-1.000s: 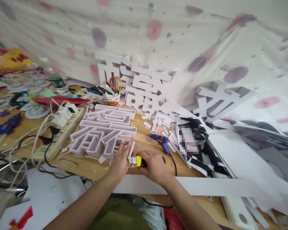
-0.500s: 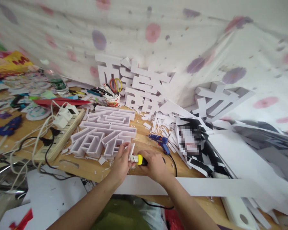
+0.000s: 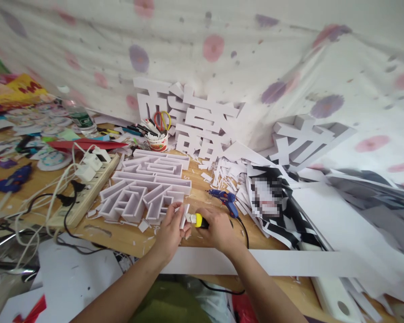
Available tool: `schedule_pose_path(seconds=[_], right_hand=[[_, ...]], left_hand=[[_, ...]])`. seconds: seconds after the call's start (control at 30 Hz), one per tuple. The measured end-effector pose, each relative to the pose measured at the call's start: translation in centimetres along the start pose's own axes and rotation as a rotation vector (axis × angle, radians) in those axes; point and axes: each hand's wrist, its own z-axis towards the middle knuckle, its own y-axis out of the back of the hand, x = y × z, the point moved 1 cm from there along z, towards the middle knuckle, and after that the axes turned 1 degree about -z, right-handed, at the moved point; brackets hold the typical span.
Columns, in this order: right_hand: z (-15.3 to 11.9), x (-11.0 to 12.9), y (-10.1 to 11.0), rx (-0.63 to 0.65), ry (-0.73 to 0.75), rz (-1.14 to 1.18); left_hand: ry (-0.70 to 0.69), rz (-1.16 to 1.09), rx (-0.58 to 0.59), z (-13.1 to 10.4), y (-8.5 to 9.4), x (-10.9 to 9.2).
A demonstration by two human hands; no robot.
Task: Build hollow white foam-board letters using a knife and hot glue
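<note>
My left hand (image 3: 172, 229) is closed on a small piece of white foam board (image 3: 185, 216), held upright between thumb and fingers. My right hand (image 3: 218, 229) grips a yellow and black utility knife (image 3: 199, 220), its blade end pointing left at the piece. Whether the blade touches the board I cannot tell. Just beyond my left hand lies a white openwork character (image 3: 155, 181) built from upright strips. A blue glue gun (image 3: 226, 200) rests on the table beyond my right hand.
A power strip (image 3: 87, 193) with tangled cables lies at left. A cup of tools (image 3: 157, 141) stands behind the openwork character. White characters (image 3: 202, 116) lean against the curtain. Offcuts (image 3: 222, 172) are heaped nearby. A long white strip (image 3: 283, 262) runs along the front edge.
The knife has shifted slightly right, and the white piece in my left hand has turned a little. Both hands keep their hold.
</note>
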Motion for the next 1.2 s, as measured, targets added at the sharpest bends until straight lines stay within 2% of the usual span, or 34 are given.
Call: schedule_pose_path(seconds=[0.13,0.37,0.43,0.57,0.73,0.87,1.1,1.2], right_hand=[[-0.1,0.5,0.0,0.052,0.08,0.056],[0.5,-0.4,-0.4,-0.026,-0.052,-0.032],[0.5,-0.5,-0.5,-0.047,-0.044,-0.032],[0.3,-0.1,-0.6,-0.01,0.032,0.014],[0.5,-0.2,-0.3,-0.05,-0.059,-0.007],[0.6,0.0,-0.4,-0.014,-0.017,0.023],[1.1,-1.2,-1.0,-0.115,-0.231,0.017],[0.9,-1.5,-1.1,-0.12,-0.246,0.05]], left_hand=[[0.018,0.04,-0.048,-0.1,0.1,-0.1],[-0.019,-0.042,0.054,0.2,0.5,0.4],[-0.035,-0.042,0.073,0.2,0.6,0.6],[-0.024,-0.028,0.039,0.1,0.6,0.8],[0.0,-0.044,0.081,-0.1,0.6,0.7],[-0.009,-0.054,0.062,-0.1,0.7,0.7],[0.05,-0.073,0.132,-0.9,0.3,-0.3],[0.05,-0.105,0.098,-0.8,0.2,-0.6]])
